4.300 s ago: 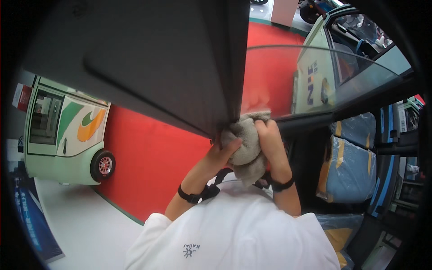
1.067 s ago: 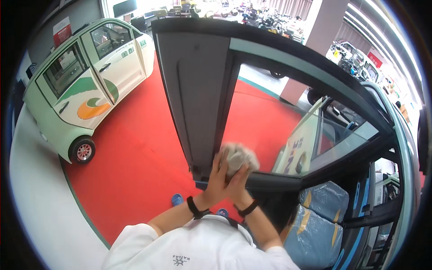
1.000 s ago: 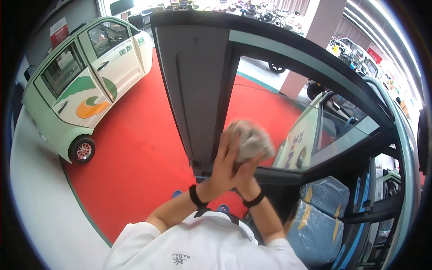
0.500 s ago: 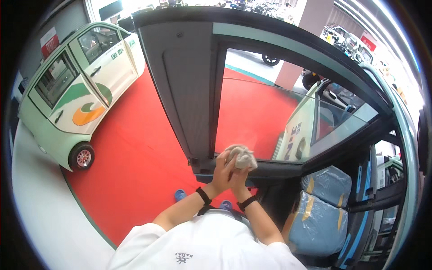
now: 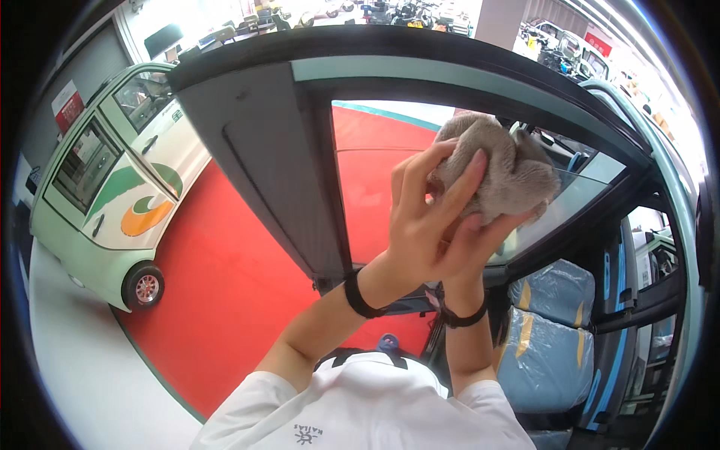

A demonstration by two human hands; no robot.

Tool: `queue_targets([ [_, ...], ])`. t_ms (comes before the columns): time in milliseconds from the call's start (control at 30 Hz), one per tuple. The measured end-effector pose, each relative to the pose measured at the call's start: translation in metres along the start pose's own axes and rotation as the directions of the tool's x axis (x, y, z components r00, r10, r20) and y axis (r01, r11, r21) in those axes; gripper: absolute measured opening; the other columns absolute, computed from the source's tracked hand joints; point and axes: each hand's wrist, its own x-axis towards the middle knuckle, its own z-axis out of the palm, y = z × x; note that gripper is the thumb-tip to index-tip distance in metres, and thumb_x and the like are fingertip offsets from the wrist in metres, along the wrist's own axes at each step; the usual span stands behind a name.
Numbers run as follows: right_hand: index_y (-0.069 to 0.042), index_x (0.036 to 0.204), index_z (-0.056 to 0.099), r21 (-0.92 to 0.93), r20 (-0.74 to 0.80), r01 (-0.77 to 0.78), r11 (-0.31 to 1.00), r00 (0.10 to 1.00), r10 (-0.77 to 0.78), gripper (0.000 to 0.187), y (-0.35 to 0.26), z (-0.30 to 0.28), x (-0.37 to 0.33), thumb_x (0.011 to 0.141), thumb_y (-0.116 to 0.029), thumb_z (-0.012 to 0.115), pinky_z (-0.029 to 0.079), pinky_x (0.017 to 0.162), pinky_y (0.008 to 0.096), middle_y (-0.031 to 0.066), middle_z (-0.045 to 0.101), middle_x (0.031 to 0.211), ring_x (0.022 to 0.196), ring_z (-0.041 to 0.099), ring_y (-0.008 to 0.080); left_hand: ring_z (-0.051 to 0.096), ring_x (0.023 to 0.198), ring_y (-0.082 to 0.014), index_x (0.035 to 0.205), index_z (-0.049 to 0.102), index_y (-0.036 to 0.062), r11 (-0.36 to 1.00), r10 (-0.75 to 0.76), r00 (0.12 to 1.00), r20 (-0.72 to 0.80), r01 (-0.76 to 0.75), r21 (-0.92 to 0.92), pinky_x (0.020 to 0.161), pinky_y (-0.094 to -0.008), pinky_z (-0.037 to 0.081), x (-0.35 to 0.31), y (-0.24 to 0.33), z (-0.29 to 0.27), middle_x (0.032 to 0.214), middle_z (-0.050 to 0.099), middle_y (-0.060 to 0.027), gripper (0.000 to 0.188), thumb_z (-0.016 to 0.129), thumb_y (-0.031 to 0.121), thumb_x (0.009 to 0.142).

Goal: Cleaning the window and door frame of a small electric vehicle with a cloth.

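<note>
A bunched grey-beige cloth [image 5: 495, 169] is held up in front of the window glass [image 5: 375, 199] of an open vehicle door [image 5: 262, 142]. My left hand [image 5: 424, 214] grips the cloth's near left side, its fingers bent over the folds. Close beside it, my right hand [image 5: 476, 247] holds the lower edge, partly covered by the cloth and the left hand. Both arms reach up and forward, wrists almost together. Whether the cloth touches the glass, I cannot tell.
To my right, blue seats [image 5: 544, 360] in clear plastic show inside the vehicle. A pale green small car [image 5: 112, 187] stands at the left on a red floor covering [image 5: 217, 300]. A pillar [image 5: 510, 22] and several motorcycles [image 5: 416, 13] are at the back.
Both hands have raised the cloth from the window's lower edge up and to the right, across the pane. The view has shifted, and hands and cloth appear larger.
</note>
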Motion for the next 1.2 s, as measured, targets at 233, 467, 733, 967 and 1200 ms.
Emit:
queue_targets([
  [233,-0.007,0.142,0.043,-0.207,0.114,-0.108,0.972,0.984,0.133,0.061,0.093,-0.13,-0.072,0.108,-0.058,0.038,0.054,0.09,0.0389,0.009,0.059,0.131,0.109,0.063,0.0198,0.053,0.117,-0.0422,0.127,0.068,-0.0024,0.991,0.029,0.988,0.154,-0.048,0.122,0.091,-0.0484,0.05,-0.162,-0.062,-0.014,0.135,0.05,-0.0303,0.041,0.062,0.018,0.091],
  [467,-0.005,0.134,0.047,-0.943,0.129,0.134,0.306,0.991,-0.038,0.041,0.175,-0.269,-0.158,0.107,-0.036,0.052,0.057,0.08,0.035,0.0091,0.064,0.115,0.099,0.068,0.0216,0.052,0.125,-0.0466,0.135,0.065,0.0014,0.915,-0.404,0.822,0.401,0.372,0.157,0.099,-0.0493,0.053,-0.312,-0.074,-0.022,0.139,0.046,-0.0296,0.051,0.07,0.005,0.084],
  [733,-0.005,0.143,0.043,0.247,0.09,-0.26,0.933,0.965,0.245,0.057,0.034,-0.133,-0.045,0.101,-0.039,0.063,0.058,0.087,0.0442,0.015,0.063,0.122,0.102,0.068,0.029,0.048,0.128,-0.0465,0.136,0.06,-0.0086,0.986,-0.146,0.981,0.131,0.155,-0.067,0.097,-0.0461,0.053,-0.08,-0.013,0.028,0.141,0.037,-0.0307,0.05,0.063,0.001,0.088],
  [967,-0.005,0.141,0.045,0.067,0.127,-0.185,0.981,0.976,0.175,0.046,0.051,-0.149,-0.035,0.107,-0.034,0.054,0.053,0.097,0.0419,0.0113,0.06,0.127,0.115,0.061,0.0252,0.054,0.114,-0.0417,0.13,0.068,0.0002,0.982,0.172,0.985,0.012,-0.172,0.082,0.089,-0.0455,0.052,-0.045,-0.019,0.038,0.129,0.052,-0.0256,0.048,0.066,0.022,0.087],
  [1200,-0.007,0.133,0.05,-0.839,0.489,0.507,0.2,0.862,-0.132,0.06,0.131,-0.262,-0.107,0.088,-0.035,0.077,0.049,0.095,0.0495,0.014,0.062,0.12,0.111,0.061,0.0342,0.051,0.12,-0.0457,0.133,0.065,0.0033,0.988,-0.137,0.852,0.506,0.079,0.134,0.095,-0.0488,0.054,-0.263,-0.086,-0.001,0.135,0.046,-0.0258,0.047,0.072,0.008,0.086],
])
